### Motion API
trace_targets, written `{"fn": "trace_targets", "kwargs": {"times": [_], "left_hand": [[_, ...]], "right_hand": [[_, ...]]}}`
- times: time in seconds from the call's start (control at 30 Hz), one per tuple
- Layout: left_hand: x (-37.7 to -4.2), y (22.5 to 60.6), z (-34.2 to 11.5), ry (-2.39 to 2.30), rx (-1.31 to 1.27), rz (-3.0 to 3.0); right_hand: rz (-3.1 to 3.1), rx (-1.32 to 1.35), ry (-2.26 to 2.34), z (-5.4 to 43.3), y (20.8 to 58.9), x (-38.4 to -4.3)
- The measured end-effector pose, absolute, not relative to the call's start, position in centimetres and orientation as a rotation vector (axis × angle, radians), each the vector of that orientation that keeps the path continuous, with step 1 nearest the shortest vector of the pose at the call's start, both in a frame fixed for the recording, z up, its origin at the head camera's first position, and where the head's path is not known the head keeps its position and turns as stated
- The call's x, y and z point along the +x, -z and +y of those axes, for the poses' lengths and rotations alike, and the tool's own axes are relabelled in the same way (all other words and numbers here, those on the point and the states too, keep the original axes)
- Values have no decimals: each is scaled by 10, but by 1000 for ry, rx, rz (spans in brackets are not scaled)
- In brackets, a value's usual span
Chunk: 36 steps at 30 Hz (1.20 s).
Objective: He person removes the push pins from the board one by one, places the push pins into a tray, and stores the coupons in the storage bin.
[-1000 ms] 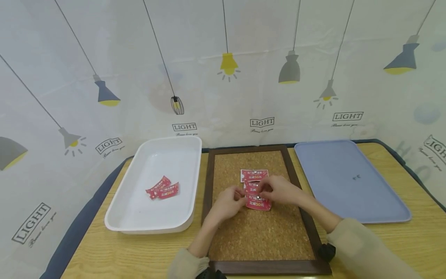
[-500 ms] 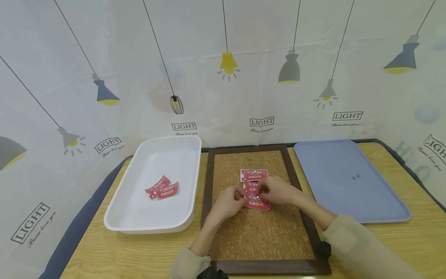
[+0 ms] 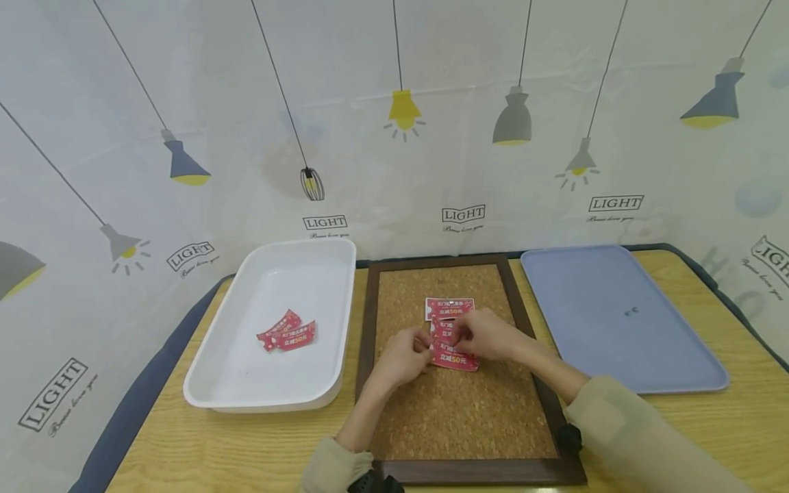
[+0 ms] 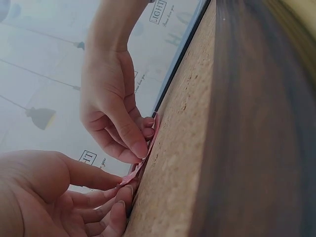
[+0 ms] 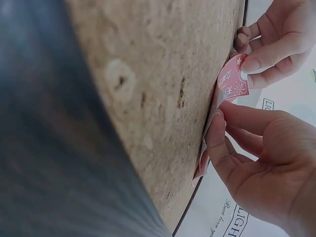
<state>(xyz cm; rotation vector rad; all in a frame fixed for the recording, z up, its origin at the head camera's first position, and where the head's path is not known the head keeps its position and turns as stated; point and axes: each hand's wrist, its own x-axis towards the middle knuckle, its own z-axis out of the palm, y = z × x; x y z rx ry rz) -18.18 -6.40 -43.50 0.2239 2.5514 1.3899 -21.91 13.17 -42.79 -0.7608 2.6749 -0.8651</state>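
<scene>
Three red printed coupons run down a framed corkboard [image 3: 468,418] in the head view. A small silver thumbtack [image 3: 451,302] shows on the top coupon [image 3: 436,310]; the middle coupon [image 3: 441,331] is partly covered by fingers. My left hand [image 3: 401,357] pinches the left end of the lowest coupon [image 3: 455,361] between thumb and fingers, and that end curls up off the cork in the right wrist view. Thumb and index fingertips of my right hand [image 3: 493,337] are pinched together at this coupon's upper edge, covering the silver tack there.
Left of the board stands a white tray [image 3: 212,370] with two overlapping red coupons [image 3: 296,335] inside. To the right lies a flat blue tray [image 3: 622,329] holding a few tiny dark pieces [image 3: 631,311]. A printed curtain [image 3: 370,157] hangs behind the wooden table [image 3: 185,445].
My right fingertips have shifted slightly left and down over the lowest coupon, and the silver tack seen there earlier is now covered. The left hand keeps its pinch.
</scene>
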Motion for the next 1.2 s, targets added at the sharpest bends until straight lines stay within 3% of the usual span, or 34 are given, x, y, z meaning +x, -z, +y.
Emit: {"fn": "trace_targets", "kwargs": {"times": [1.2], "left_hand": [[-180, 437, -66, -1411, 177, 2539]], "right_hand": [[2617, -704, 875, 130, 428, -216]]}}
